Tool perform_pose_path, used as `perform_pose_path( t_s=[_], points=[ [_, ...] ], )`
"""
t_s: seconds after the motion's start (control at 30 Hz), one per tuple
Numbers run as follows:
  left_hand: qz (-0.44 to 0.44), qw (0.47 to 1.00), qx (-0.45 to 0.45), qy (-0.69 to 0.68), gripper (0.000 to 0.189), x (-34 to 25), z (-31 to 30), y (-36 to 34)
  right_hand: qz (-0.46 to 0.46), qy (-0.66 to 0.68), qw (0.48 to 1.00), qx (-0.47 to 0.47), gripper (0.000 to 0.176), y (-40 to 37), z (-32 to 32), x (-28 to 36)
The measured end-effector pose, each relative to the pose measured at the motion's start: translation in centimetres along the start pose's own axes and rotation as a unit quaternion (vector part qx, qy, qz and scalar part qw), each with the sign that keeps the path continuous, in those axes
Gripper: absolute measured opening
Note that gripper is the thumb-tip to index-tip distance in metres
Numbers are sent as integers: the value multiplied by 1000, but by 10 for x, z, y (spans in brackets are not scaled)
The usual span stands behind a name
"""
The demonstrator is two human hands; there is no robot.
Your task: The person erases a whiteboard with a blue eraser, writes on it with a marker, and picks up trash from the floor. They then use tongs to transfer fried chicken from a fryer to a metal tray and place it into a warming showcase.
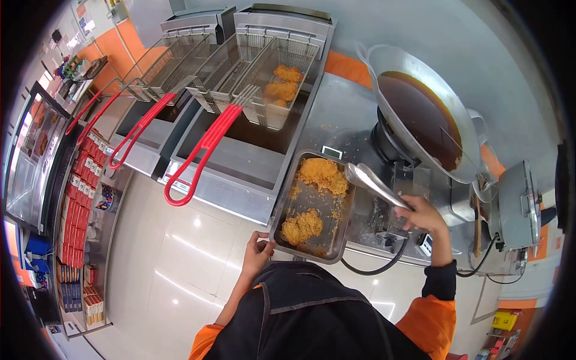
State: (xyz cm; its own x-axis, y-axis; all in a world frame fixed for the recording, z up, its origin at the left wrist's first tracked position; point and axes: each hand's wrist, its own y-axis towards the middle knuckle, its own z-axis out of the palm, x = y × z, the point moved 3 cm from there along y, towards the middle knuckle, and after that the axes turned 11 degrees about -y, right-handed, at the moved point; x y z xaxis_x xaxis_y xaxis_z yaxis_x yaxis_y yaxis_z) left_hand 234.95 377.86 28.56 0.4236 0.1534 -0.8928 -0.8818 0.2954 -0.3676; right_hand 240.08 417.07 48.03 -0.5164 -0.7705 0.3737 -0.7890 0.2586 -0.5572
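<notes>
Stainless steel bench (336, 114) runs above a pale tiled floor (180, 252), fryers to its left. I see my left hand (257, 251) with its fingers curled, pinching the near left corner of the tray (277, 216), which sits at the bench's near edge. My right hand (425, 217) is clamped round one pair of tongs (372, 182), tips at the tray's right rim. Two breaded cutlets (324, 174) lie in the tray; three fried pieces (283, 90) sit in a fryer basket (300, 57); one wok (441, 90) stands at the right.
</notes>
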Motion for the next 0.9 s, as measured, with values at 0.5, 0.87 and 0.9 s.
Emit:
perform_pose_path(
  t_s=[0.5,0.87,0.9],
  points=[
    [-53,996,-19,-71,19,-7,4,-5,-272,-438,785,-343,56,-42,136,39],
    [-39,997,-15,-62,18,-5,0,-5,-170,-366,835,-374,54,-20,126,26],
    [-36,997,-16,-65,17,-6,0,-5,-163,-358,839,-376,54,-19,122,28]
  ],
)
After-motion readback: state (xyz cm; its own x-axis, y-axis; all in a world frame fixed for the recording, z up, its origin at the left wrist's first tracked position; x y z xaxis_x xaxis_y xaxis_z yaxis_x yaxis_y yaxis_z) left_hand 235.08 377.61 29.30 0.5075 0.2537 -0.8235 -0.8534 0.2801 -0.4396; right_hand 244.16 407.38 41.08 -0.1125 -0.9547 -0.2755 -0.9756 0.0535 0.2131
